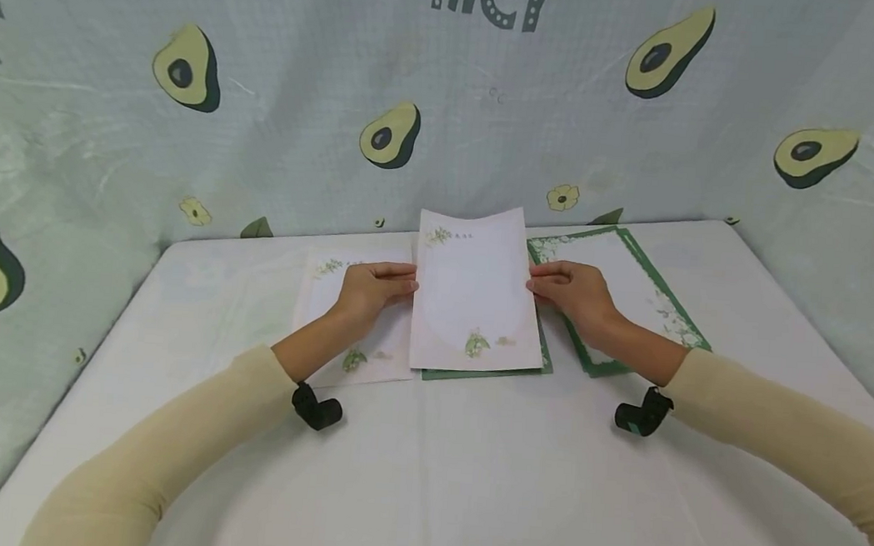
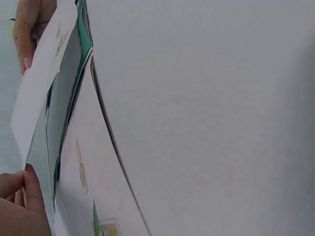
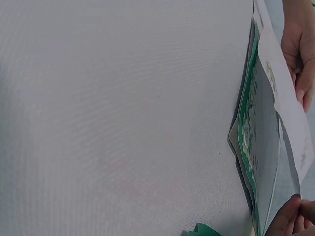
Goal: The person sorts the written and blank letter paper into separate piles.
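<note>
Both hands hold a sheet of pale floral stationery paper (image 1: pixel 473 296) by its side edges, raised over a green-bordered sheet (image 1: pixel 487 375) that shows below and to its right. My left hand (image 1: pixel 376 293) pinches the left edge between thumb and fingers; the left wrist view shows the fingertips (image 2: pixel 30 184) on the paper's edge. My right hand (image 1: pixel 574 296) pinches the opposite edge, and its fingertips (image 3: pixel 294 209) show in the right wrist view. Under the left hand lies another pale floral sheet (image 1: pixel 338 350). Beneath the right hand are green-bordered sheets (image 1: pixel 632 272), overlapping each other.
A white cloth covers the table (image 1: pixel 425 473). Behind it hangs a pale curtain (image 1: pixel 288 130) printed with avocados. A small black camera (image 1: pixel 318 408) sits at the left wrist and another black camera (image 1: pixel 643 412) at the right wrist.
</note>
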The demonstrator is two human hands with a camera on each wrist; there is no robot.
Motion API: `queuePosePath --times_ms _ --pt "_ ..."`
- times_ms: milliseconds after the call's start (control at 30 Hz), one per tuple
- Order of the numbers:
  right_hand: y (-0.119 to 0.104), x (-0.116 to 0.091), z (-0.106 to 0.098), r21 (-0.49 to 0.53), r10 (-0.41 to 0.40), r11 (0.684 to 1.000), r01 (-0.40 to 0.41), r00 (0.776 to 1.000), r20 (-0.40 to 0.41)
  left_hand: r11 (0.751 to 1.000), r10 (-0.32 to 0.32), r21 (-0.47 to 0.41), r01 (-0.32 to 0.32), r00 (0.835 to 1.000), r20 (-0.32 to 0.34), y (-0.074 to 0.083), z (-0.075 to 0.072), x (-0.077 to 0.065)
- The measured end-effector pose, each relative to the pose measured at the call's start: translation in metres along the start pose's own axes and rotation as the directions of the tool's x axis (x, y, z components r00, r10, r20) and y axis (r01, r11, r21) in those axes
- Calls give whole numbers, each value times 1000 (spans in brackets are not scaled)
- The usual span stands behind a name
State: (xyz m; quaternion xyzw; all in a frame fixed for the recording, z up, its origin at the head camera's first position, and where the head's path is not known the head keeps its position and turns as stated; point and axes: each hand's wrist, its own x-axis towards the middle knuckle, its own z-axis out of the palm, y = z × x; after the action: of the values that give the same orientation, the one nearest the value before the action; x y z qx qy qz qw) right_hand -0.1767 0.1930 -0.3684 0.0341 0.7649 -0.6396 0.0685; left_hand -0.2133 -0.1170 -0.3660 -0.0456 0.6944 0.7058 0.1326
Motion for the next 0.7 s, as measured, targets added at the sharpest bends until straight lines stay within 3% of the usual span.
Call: queuePosePath --times_ms 333,700 --pt "-1 -1 2 59 -19 998 18 1000 19 996 29 -82 -26 999 31 -3 -7 3" --pt "-5 0 10 79 -48 996 45 998 38 994 30 -110 -28 999 22 0 -17 -2"
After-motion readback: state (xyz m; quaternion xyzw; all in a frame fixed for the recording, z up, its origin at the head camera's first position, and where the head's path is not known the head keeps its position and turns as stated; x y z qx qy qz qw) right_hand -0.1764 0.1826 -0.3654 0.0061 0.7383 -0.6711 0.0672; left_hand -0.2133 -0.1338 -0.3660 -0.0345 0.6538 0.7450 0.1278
